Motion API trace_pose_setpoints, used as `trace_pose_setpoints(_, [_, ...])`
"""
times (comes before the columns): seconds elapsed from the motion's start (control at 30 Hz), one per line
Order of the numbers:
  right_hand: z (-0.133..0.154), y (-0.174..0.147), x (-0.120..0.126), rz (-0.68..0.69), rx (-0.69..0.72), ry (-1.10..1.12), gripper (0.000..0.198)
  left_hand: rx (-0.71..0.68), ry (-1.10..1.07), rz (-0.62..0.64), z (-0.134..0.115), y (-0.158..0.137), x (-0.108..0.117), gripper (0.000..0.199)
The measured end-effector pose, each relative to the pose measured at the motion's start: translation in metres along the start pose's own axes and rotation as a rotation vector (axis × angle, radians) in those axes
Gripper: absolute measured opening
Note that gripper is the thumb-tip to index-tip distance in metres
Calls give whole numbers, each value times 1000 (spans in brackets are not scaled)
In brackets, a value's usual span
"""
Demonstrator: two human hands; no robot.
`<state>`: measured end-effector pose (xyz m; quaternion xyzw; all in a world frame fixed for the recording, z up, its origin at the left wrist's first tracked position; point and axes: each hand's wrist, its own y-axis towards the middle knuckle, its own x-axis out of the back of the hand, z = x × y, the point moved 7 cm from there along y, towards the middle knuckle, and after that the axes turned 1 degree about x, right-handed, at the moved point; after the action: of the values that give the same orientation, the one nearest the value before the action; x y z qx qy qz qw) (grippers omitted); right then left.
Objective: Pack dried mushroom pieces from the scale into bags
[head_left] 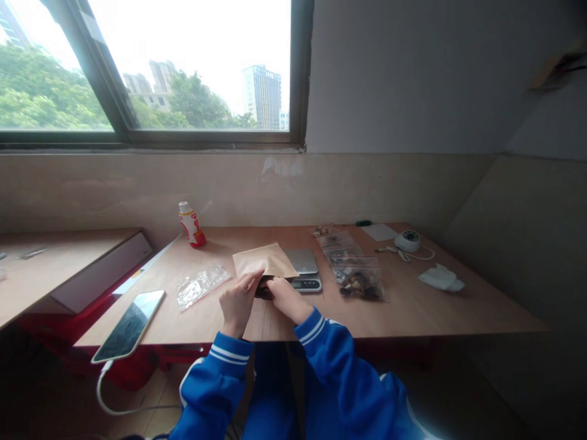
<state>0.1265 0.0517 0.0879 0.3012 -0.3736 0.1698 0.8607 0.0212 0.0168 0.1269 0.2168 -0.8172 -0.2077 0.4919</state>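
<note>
A brown kraft paper pouch (266, 259) lies between my two hands, its dark mouth turned toward me. My left hand (237, 300) is closed on the pouch's left side, thumb and fingers at the mouth. With curled fingers, my right hand (290, 298) grips the near edge of the mouth; its fingertips are partly hidden. Just behind and right of the pouch stands a digital kitchen scale (306, 263), partly covered by it. Left of my left hand is a clear plastic zip bag (202, 286), lying flat.
Several zip bags of dried brown pieces (360, 282) lie in a row right of the scale. Farther right are a white dome camera (407, 241) and a crumpled white bag (441, 278). A red-and-white bottle (191, 226) stands at back left. A cabled phone (131, 327) overhangs the left edge.
</note>
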Motion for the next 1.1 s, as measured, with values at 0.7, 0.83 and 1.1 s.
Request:
trace_pose_setpoints(0.7, [-66,-14,101,-782,-148,179,28,118,-144,-2,23,53,15,25])
trace_pose_setpoints(0.83, [-120,21,68,-396,-188,-13,35,159,-169,0,30,53,17,27])
trace_pose_setpoints(1.1, [-148,25,54,-345,-194,44,31,215,-233,23,43,54,15,27])
